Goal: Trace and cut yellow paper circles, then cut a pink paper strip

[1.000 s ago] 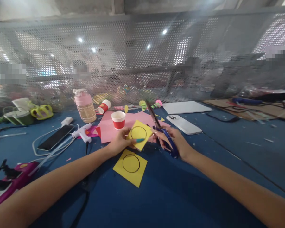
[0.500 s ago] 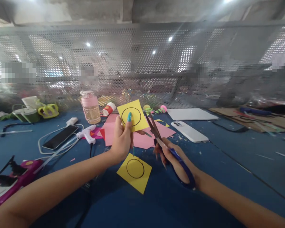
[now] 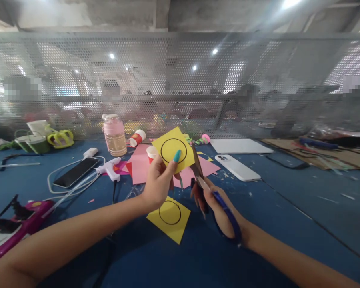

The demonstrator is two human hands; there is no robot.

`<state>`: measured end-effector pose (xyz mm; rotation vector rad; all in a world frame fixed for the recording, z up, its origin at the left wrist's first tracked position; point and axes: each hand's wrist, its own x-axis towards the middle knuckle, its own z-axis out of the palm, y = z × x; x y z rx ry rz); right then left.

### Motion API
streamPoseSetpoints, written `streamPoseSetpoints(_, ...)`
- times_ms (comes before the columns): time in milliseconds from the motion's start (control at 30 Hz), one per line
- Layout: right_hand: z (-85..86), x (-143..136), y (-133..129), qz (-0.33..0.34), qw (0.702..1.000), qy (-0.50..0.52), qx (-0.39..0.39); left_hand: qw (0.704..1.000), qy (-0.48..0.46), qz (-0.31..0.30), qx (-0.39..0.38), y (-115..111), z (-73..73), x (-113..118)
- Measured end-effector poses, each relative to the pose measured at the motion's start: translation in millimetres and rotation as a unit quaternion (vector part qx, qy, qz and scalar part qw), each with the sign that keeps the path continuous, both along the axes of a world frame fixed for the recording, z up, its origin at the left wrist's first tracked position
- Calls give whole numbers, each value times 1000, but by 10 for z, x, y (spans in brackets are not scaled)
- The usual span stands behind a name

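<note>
Between thumb and fingers, my left hand pinches a yellow square of paper with a black circle drawn on it, held up above the table. The blue-handled scissors are gripped in my right hand, blades pointing up and away. Those blades stand at the right edge of the held paper; whether they touch it I cannot tell. Below, a second yellow square of paper with a drawn circle lies on the blue table, partly covered by my left wrist. Pink paper sheets lie behind my hands.
A glue gun, black phone and purple power strip with cables lie left. A pink bottle and red-and-white cup stand farther back. Right are a white phone, white flat panel and cardboard.
The held paper has shifted right, turned a little and come closer to the scissors. My right hand has moved slightly left, and a small cup behind the paper has come into sight.
</note>
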<state>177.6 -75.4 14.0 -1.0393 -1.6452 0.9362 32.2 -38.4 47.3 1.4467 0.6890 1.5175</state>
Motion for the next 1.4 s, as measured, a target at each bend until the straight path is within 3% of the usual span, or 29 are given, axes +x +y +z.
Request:
streamPoseSetpoints(200, -5, 45, 21, 14, 1000, 0, -4, 999, 3, -36, -20, 15, -22, -16)
streamPoseSetpoints(433, 153, 41, -30, -64, 993, -102, -4, 998, -7, -55, -18, 15, -47, -2)
streamPoseSetpoints(867, 85, 118, 20, -20, 995, -94, 34, 997, 23, -66, -33, -3, 54, -32)
streamPoseSetpoints(1100, 80, 110, 13, -17, 998, -65, 16, 996, 41, -78, -26, -20, 36, -26)
streamPoseSetpoints(1400, 90, 152, 34, -20, 995, -81, 63, 988, 98, -114, -39, -2, 49, -42)
